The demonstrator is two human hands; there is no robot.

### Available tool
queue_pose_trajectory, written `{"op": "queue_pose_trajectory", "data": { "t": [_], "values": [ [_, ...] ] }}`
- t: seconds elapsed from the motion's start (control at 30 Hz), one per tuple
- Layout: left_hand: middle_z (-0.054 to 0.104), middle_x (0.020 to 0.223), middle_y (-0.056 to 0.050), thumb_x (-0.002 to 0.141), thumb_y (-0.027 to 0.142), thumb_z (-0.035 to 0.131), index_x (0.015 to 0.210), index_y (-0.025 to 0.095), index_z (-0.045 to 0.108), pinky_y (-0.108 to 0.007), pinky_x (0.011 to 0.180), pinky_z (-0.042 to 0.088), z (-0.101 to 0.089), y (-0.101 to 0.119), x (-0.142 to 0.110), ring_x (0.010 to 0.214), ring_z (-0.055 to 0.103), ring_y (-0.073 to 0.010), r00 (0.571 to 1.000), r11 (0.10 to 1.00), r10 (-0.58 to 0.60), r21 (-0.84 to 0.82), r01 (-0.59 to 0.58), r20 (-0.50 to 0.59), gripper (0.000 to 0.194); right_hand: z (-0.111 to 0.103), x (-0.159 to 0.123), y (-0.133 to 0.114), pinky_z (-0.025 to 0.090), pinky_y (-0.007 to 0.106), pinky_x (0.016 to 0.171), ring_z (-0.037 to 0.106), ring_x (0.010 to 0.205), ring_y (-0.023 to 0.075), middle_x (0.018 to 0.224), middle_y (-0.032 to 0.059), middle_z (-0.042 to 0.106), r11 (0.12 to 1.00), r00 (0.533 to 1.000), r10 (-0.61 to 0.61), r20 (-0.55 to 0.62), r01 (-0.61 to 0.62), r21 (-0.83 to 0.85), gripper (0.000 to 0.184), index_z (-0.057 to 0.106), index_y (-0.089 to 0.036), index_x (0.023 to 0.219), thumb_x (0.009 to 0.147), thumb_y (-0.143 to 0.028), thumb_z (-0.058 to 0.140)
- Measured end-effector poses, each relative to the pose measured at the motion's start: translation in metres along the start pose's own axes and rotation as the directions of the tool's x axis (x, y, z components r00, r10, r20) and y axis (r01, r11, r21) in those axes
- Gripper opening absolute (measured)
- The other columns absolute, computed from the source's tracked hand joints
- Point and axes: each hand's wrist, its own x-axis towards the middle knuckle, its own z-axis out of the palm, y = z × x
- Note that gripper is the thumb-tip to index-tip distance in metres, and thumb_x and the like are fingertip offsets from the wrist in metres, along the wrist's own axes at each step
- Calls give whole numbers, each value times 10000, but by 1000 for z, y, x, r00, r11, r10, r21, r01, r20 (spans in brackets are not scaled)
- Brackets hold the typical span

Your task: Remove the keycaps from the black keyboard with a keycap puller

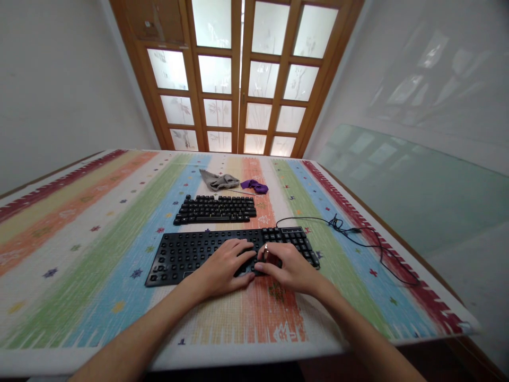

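Note:
A black keyboard (178, 257) lies in front of me on the tablecloth. Its left and middle part shows bare key stems, while keycaps (298, 245) still sit on the right end. My left hand (228, 265) rests palm down over the middle of the keyboard, fingers stretched and apart. Just right of it, my right hand (288, 265) is pinched at the keyboard, thumb and fingertips close together. A small shiny bit shows by its index finger; what the pinch holds is too small to make out. Behind the keyboard, loose black keycaps (217, 208) are laid out in rows.
A grey cloth (218, 181) and a purple cloth (255, 186) lie beyond the keycaps. The keyboard's black cable (358, 231) loops off to the right. Under everything is a striped tablecloth (115, 233); glass-paned wooden doors (238, 79) stand behind the table.

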Motion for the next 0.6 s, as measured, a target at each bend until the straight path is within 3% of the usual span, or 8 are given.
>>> {"op": "queue_pose_trajectory", "data": {
  "t": [0.37,0.6],
  "values": [
    [576,1328,-118,872,314,641,1306,194,552,-476,1041,453,-3,2,1,1200,527,-288,1000,1000,0,26,0,19,459,-4,16,11,386,242,563,546,579,134,656,4,610,993,994,107,20,-108,43,218,622,-161,836,915,-360,581],
    [585,1317,-109,879,348,642,1252,211,600,-491,1056,432,-3,0,1,1212,527,-290,999,999,-30,-15,31,28,400,-4,22,29,406,233,477,523,465,114,612,-12,575,925,964,265,16,-258,279,383,556,-169,835,899,-546,551]
  ]
}}
